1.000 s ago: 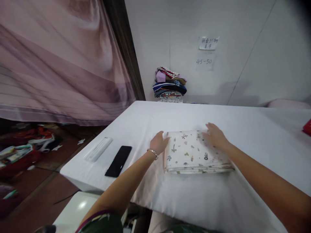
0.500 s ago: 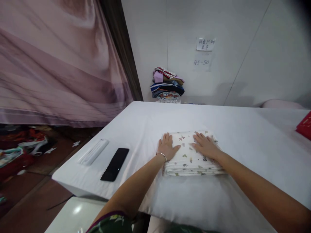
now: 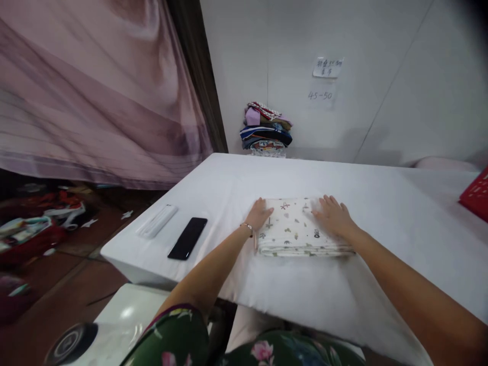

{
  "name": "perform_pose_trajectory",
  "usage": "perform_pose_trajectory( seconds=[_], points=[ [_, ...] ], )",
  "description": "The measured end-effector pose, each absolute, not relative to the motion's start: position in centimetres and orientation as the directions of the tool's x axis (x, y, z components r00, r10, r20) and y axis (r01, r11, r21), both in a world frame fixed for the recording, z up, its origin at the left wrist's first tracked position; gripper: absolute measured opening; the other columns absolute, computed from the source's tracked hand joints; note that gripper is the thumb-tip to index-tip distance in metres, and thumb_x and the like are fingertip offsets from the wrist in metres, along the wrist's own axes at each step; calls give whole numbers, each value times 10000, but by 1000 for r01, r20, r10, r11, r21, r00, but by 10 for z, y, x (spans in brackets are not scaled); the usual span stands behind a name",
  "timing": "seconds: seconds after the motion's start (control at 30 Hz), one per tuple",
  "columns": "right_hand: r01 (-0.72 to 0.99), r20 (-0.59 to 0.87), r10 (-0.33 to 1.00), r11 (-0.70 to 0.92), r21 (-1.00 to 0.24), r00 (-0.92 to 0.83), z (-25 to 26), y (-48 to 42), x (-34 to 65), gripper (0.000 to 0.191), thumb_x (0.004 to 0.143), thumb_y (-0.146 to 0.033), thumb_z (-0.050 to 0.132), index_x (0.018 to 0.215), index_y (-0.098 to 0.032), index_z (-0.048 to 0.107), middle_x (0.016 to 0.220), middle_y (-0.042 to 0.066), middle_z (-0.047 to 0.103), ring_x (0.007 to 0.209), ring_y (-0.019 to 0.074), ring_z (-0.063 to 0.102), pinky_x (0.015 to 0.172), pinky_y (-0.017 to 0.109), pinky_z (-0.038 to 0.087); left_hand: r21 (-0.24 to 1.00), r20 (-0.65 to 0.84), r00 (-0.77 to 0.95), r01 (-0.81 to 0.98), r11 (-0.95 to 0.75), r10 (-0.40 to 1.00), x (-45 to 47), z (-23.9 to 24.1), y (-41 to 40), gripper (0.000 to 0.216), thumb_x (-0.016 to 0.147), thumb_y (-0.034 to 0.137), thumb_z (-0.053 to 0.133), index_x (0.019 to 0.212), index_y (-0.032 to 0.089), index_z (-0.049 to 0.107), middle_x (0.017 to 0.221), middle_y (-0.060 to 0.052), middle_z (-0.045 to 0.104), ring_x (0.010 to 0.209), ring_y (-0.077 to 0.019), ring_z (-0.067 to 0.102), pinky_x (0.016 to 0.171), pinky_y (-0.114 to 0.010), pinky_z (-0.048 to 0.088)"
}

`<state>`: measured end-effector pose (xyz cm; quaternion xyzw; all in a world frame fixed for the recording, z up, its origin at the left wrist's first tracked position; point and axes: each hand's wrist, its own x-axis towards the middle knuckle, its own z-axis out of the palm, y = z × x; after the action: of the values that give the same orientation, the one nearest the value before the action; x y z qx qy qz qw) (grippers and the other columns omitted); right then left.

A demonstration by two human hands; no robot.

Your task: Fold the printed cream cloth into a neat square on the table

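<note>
A folded white cloth (image 3: 292,229) with a small print of plants and other figures lies flat on the white-covered table, its layered edge facing me. My left hand (image 3: 260,214), with a bracelet at the wrist, rests at the cloth's left edge, thumb reaching over the top. Across from it, my right hand (image 3: 334,216) lies over the right side with fingers stretched out. Both hands are open and touch the cloth; neither grips it. The fold under my right palm is hidden.
A black phone (image 3: 188,238) and a white flat strip-like object (image 3: 157,221) lie on the table (image 3: 229,178) at left. A stack of folded fabrics (image 3: 266,129) stands behind the far edge. A red basket (image 3: 476,195) is at right; a white stool-like surface (image 3: 125,310) stands below left.
My hands have slid apart, from the top of the cloth toward its left and right edges. The view has tipped down, showing more of my lap.
</note>
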<state>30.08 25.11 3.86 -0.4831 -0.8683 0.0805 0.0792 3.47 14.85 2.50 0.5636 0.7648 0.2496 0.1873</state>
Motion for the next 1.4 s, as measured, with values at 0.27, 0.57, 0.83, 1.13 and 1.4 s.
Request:
perform_pose_trajectory(
  seconds=[0.27, 0.57, 0.83, 1.13, 1.4],
  points=[
    [230, 358, 405, 868, -441, -841, 51, 143, 251, 335, 877, -402, 427, 1118, -216, 567, 1157, 76, 591, 1137, 229, 477, 941, 393, 389, 830, -112, -503, 427, 359, 857, 17, 17, 68, 257, 771, 345, 516, 943, 180, 613, 851, -28, 663, 645, -120, 623, 623, -241, 477],
    [236, 301, 327, 924, -302, -896, 30, 117, 205, 341, 821, -321, 538, 1130, -175, 525, 1125, 110, 562, 1066, 258, 463, 868, 393, 370, 756, -80, -391, 575, 311, 917, 42, 19, 12, 210, 751, 344, 521, 822, 203, 661, 684, 13, 652, 650, -125, 592, 624, -229, 439],
    [209, 410, 341, 919, -334, -846, 28, 118, 206, 244, 889, -273, 412, 1083, -189, 533, 1033, 95, 579, 978, 234, 493, 824, 377, 407, 579, 21, -392, 755, 308, 920, 64, 22, 7, 210, 753, 329, 550, 915, 227, 636, 878, -6, 638, 762, -142, 580, 690, -250, 427],
    [321, 454, 387, 922, -219, -802, 18, 101, 191, 206, 899, -262, 398, 964, -171, 571, 962, 94, 586, 924, 222, 484, 773, 344, 379, 392, -65, -486, 791, 470, 872, 78, 29, 12, 219, 792, 381, 480, 781, 207, 613, 880, -42, 638, 814, -185, 593, 675, -284, 409],
    [298, 435, 363, 931, -212, -824, 10, 99, 195, 198, 896, -268, 423, 999, -187, 572, 998, 88, 573, 937, 206, 470, 781, 337, 366, 506, -61, -484, 739, 445, 873, 67, 25, 11, 140, 756, 271, 497, 783, 205, 618, 811, -25, 650, 748, -165, 588, 655, -270, 422]
  ],
)
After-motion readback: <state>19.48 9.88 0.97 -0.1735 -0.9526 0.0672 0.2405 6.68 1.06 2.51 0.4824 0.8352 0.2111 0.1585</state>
